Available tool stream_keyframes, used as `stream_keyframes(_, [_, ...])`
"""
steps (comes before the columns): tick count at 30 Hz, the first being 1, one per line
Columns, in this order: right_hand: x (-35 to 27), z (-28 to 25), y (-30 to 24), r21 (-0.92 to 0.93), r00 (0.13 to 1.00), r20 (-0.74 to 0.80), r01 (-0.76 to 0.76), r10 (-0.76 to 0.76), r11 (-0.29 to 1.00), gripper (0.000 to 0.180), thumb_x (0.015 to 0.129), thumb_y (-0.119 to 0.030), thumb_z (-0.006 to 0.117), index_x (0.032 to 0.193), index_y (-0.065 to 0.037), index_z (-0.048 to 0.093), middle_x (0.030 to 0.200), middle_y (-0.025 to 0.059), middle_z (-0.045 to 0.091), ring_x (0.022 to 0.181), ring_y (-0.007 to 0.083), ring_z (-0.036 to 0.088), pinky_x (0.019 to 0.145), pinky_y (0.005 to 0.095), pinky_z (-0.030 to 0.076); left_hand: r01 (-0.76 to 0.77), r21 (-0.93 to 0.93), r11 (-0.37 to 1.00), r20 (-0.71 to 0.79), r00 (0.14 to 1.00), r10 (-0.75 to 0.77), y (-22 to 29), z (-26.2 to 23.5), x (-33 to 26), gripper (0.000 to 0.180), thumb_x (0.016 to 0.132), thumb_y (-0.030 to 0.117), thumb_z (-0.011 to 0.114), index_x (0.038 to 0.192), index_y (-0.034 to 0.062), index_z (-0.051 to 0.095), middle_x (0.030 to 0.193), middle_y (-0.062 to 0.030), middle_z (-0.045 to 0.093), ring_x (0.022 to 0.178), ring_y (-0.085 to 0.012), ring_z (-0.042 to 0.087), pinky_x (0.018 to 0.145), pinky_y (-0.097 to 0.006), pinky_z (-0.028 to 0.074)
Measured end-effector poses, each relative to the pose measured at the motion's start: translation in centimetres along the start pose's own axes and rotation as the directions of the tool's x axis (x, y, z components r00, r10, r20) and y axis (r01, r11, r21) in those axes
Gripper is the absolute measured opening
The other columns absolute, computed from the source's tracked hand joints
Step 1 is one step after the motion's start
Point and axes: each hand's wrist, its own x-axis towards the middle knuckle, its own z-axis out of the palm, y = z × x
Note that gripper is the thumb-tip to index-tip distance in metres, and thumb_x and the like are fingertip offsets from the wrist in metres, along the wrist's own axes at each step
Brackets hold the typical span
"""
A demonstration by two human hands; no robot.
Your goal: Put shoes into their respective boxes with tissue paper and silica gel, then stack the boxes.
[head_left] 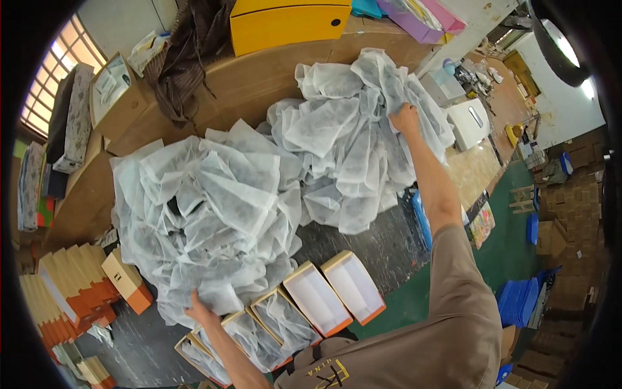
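Observation:
Two heaps of white, translucent non-woven bags lie on a dark table: a left heap (214, 194) and a right heap (337, 136). My right hand (405, 119) reaches into the far right side of the right heap, its fingers curled on a bag. At the near edge of the left heap, my left hand (203, 315) grips a bag, its fingers partly hidden by the cloth. Beside my left forearm stand open boxes holding white bags, such as one box (285, 318). To their right are two open boxes with bare white insides, one box (317, 298) and another box (354, 288).
Stacked cream-and-orange boxes (71, 279) stand at the left of the dark table (152, 343). A yellow box (288, 26) and dark striped cloth (184, 65) sit at the back. A white dispenser-like box (470, 123) is at the right, beyond which lies green floor (518, 227).

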Motion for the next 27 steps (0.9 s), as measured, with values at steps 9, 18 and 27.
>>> stream_keyframes(9, [-5.1, -0.5, -6.3, -0.098, 0.986, 0.127, 0.125, -0.112, 0.987, 0.073, 0.067, -0.039, 0.087, 0.121, 0.002, 0.057, 0.125, 0.0229, 0.057, 0.121, 0.0384, 0.059, 0.095, 0.0500, 0.051, 0.354, -0.465, 0.811, 0.233, 0.933, -0.273, 6.0, -7.6, -4.4, 0.057, 0.087, 0.039, 0.069, 0.133, 0.0072, 0.060, 0.135, -0.0080, 0.063, 0.120, -0.0289, 0.062, 0.103, -0.047, 0.051])
stream_keyframes(18, [-13.7, 3.4, -2.1, 0.530, 0.921, 0.306, 0.045, -0.241, 0.847, 0.080, 0.071, -0.044, 0.084, 0.122, 0.013, 0.061, 0.121, 0.0302, 0.067, 0.114, 0.0411, 0.066, 0.097, 0.0448, 0.052, 0.169, -0.237, 0.957, 0.205, 0.971, -0.120, 5.7, -10.0, -8.3, 0.042, 0.077, 0.025, 0.074, 0.112, 0.0028, 0.070, 0.111, -0.0092, 0.071, 0.106, -0.0251, 0.067, 0.098, -0.041, 0.052])
stream_keyframes(27, [-33.3, -10.0, -1.6, 0.390, 0.462, 0.833, -0.880, -0.303, -0.270, 0.045, 0.083, -0.018, 0.070, 0.124, -0.002, 0.063, 0.119, 0.0119, 0.069, 0.107, 0.0297, 0.068, 0.096, 0.0500, 0.056, 0.319, -0.442, 0.838, 0.487, 0.870, -0.074, 6.9, -10.6, -14.4, 0.061, 0.102, 0.044, 0.053, 0.143, 0.0003, 0.051, 0.139, -0.0153, 0.061, 0.125, -0.0322, 0.060, 0.110, -0.046, 0.045])
